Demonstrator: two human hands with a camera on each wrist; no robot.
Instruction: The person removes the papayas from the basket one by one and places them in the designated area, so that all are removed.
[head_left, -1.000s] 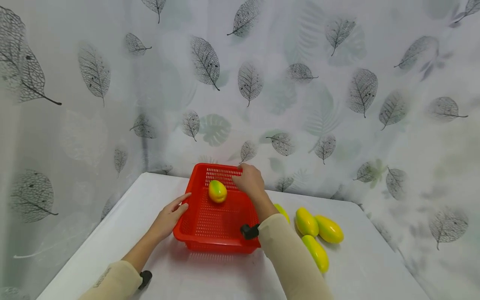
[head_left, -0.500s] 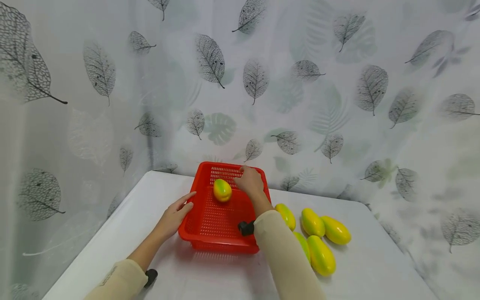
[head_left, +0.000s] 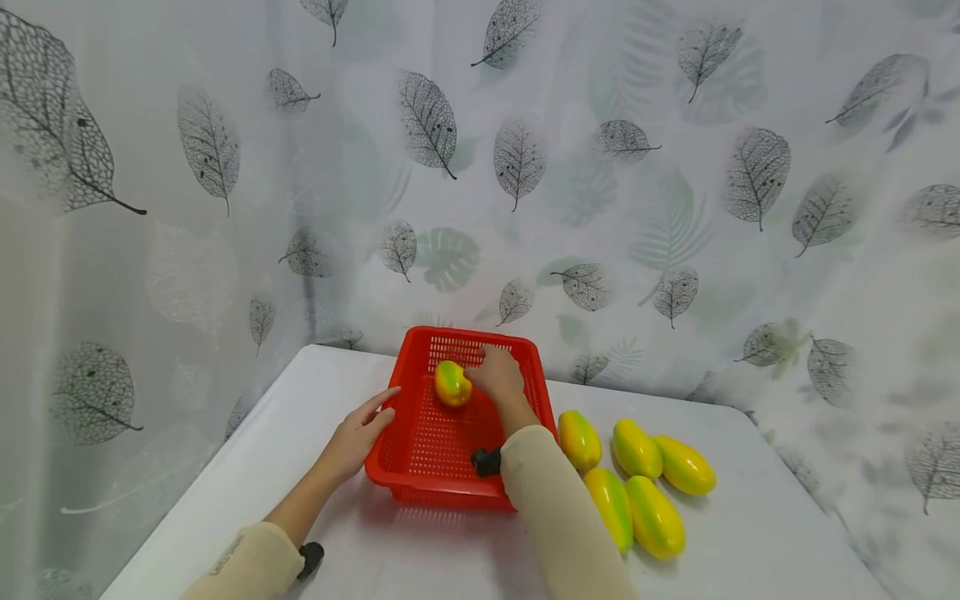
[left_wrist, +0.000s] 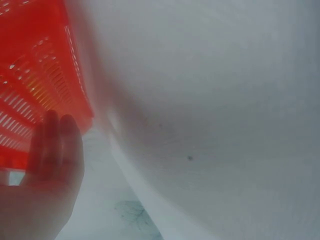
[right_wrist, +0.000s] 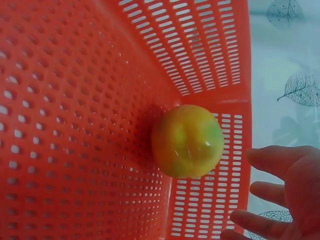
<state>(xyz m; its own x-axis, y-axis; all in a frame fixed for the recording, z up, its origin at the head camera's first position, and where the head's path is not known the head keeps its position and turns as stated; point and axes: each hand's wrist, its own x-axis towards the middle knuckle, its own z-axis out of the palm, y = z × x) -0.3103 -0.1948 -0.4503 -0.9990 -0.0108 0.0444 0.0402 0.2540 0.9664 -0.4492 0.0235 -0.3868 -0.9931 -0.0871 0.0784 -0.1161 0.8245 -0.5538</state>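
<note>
A red perforated basket (head_left: pixel 442 483) stands on the white table, with one yellow-green mango (head_left: pixel 453 384) inside near its back left corner. My left hand (head_left: pixel 358 437) is at the basket's left side; in the left wrist view its fingers (left_wrist: pixel 70 140) lie straight along the outer wall. My right hand (head_left: pixel 498 377) reaches over the basket, just right of the mango. In the right wrist view, the right hand's fingers (right_wrist: pixel 270 192) are spread and apart from the mango (right_wrist: pixel 187 141), with nothing held.
Right of the basket lie several more mangoes (head_left: pixel 656 517) in a loose group, the nearest close to the basket's wall. Behind the white table (head_left: pixel 750 533) hangs a leaf-patterned curtain (head_left: pixel 570 208). Small black wrist devices (head_left: pixel 311 560) show at the sleeves.
My right hand has come down from near the back rim and closer to the mango in the basket. The head view has shifted slightly, showing more of the loose mangoes. The left hand stays at the basket.
</note>
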